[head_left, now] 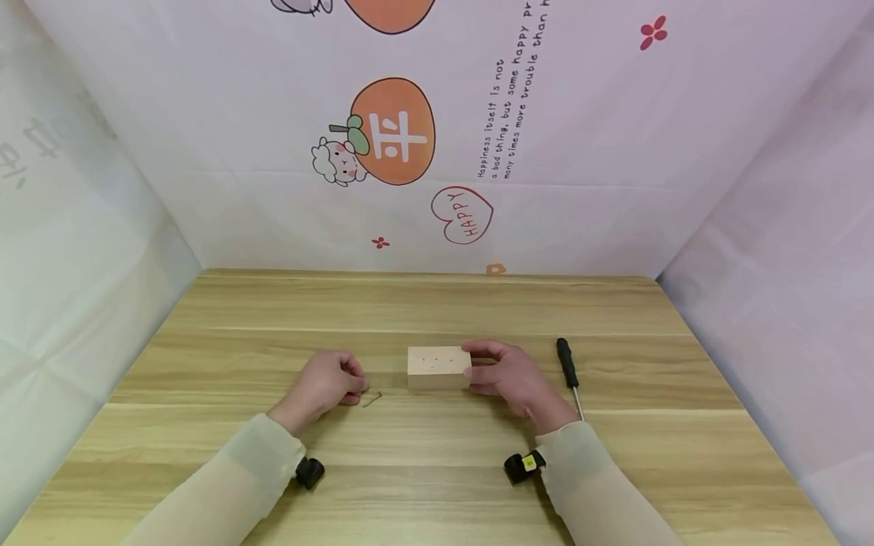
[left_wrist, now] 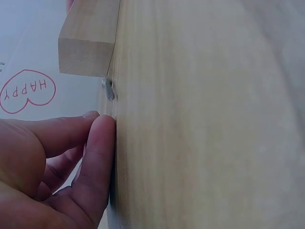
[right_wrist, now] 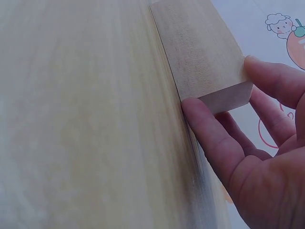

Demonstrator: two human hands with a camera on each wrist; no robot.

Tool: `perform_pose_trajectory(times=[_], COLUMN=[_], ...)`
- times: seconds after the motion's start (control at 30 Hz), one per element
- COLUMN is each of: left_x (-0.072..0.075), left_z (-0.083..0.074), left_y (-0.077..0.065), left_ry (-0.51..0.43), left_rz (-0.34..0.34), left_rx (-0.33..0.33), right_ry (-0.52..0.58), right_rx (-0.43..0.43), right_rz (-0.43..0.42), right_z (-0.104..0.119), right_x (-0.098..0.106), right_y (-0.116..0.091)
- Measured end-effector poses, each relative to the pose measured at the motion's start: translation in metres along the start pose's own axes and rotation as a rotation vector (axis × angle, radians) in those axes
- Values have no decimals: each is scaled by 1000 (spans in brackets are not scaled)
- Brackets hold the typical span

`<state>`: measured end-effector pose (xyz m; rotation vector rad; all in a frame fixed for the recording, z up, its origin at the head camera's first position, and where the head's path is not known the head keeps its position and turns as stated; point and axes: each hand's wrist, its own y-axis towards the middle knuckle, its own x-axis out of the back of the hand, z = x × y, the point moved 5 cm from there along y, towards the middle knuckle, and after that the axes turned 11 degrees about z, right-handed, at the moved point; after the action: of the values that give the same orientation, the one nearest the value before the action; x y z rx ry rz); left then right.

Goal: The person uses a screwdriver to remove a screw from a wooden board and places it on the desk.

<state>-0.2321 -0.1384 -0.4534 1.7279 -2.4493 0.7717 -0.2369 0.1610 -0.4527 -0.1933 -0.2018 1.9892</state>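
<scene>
A pale wooden block (head_left: 439,381) with several small dark marks on its top lies on the table, long side facing me. My right hand (head_left: 508,377) holds its right end, the thumb at the near edge and fingers at the far side; the right wrist view shows this grip on the block (right_wrist: 202,52). To the left, my left hand (head_left: 331,379) is low at the tabletop, thumb and forefinger tips close together. Whether something small is between them is hidden. Just beyond those fingertips lies a thin metal screw (left_wrist: 109,89), between hand and block.
A screwdriver (head_left: 567,364) with a black handle lies right of my right hand, its shaft tip hidden behind the forearm. The wood-grain table (head_left: 437,303) ends at a printed cloth wall (head_left: 580,212) at the back, with white cloth on both sides.
</scene>
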Motion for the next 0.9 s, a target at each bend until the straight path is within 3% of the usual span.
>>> perform_pose_trajectory(times=[0.43,0.63,0.7,0.9], left_x=[2,10,15,26], left_z=[1,-6,-11,-33], left_y=[-1,-4,-7,-19], left_ry=[-38,23,123,603], left_rz=[18,16,22,-13], left_rx=[21,32,17,-56], right_ry=[2,-11,-15,-17], right_rx=[-3,-13,-13,-23], right_rz=[-6,-8,-9,12], right_z=[1,-1,-1,-1], right_x=[-1,-1,-1,1], right_y=[0,-1,-2,-3])
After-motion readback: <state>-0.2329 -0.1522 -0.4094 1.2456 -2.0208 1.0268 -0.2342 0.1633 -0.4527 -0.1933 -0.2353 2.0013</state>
